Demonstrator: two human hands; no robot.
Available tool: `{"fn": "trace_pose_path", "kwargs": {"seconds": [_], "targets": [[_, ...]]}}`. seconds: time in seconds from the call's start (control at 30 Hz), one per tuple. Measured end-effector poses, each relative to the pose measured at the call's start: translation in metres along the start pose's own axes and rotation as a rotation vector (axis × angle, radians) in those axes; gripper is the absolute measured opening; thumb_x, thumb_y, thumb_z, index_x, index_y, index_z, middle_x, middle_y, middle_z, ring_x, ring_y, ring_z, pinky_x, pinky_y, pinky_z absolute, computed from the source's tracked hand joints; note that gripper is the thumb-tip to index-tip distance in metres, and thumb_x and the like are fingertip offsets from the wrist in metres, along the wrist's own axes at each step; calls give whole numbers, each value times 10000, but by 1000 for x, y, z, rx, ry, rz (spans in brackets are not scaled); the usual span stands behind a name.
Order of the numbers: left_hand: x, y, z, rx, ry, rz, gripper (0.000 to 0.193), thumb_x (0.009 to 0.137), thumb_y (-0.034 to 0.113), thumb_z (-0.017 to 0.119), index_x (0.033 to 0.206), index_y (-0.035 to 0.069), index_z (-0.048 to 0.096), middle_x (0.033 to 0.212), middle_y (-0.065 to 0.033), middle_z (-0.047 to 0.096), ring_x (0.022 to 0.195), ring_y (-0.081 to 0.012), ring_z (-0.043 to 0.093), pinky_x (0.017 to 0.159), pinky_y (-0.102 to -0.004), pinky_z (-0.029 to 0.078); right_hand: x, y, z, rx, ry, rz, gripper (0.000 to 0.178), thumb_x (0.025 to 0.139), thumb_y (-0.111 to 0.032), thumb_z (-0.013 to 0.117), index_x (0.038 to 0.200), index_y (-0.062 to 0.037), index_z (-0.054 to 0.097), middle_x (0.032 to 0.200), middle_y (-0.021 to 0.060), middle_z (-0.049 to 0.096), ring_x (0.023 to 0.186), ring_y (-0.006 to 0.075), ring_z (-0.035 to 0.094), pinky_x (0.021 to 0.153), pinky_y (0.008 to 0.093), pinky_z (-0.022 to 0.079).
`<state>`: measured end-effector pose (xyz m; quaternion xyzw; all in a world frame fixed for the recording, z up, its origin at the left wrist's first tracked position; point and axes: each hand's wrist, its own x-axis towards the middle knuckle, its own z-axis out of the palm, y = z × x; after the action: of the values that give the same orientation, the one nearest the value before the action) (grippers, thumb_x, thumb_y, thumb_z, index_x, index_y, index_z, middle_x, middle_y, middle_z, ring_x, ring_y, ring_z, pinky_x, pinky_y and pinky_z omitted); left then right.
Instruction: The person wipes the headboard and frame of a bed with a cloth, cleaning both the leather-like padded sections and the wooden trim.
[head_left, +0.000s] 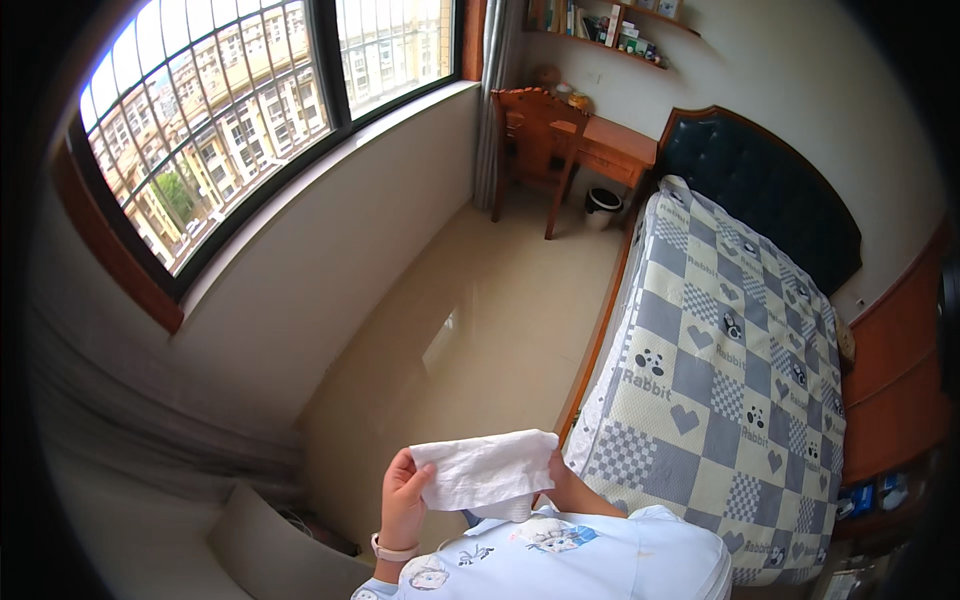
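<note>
A thin white folded cloth point(490, 470) is stretched out in front of my body, its lower layer hanging a little below the upper one. My left hand point(405, 490) pinches its left end, with the thumb lying on the front face. At the right end, my right hand point(563, 482) grips the cloth from behind; most of its fingers are hidden by the fabric. A pale band point(393, 550) circles my left wrist. Just below the cloth is my light blue printed top point(600, 550).
To the right stands a bed point(720, 370) with a grey and cream checked cover and a dark padded headboard point(760, 190). A wooden chair point(537, 140), desk point(615, 145) and bin point(602, 205) are at the far end. A barred window point(220, 130) runs along the left wall.
</note>
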<state>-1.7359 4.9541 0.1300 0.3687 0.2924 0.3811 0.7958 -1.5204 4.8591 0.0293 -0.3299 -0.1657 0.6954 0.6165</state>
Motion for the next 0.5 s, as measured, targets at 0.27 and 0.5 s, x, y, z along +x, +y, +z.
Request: {"fn": "trace_pose_path", "kwargs": {"seconds": [0.27, 0.5], "targets": [[169, 32, 44, 120, -277, -123, 70, 853, 49, 552, 919, 42, 529, 767, 40, 538, 661, -14, 457, 565, -159, 345, 102, -67, -29, 250, 81, -229, 750, 767, -633, 452, 1220, -36, 475, 1210, 161, 517, 1102, 311, 507, 950, 436, 394], [318, 17, 93, 3, -470, -324, 68, 854, 35, 529, 921, 28, 537, 802, 21, 565, 697, -34, 504, 625, -173, 405, 119, -144, -65, 408, 390, -447, 699, 769, -580, 477, 1188, -21, 502, 1170, 157, 548, 1080, 308, 523, 941, 432, 396]]}}
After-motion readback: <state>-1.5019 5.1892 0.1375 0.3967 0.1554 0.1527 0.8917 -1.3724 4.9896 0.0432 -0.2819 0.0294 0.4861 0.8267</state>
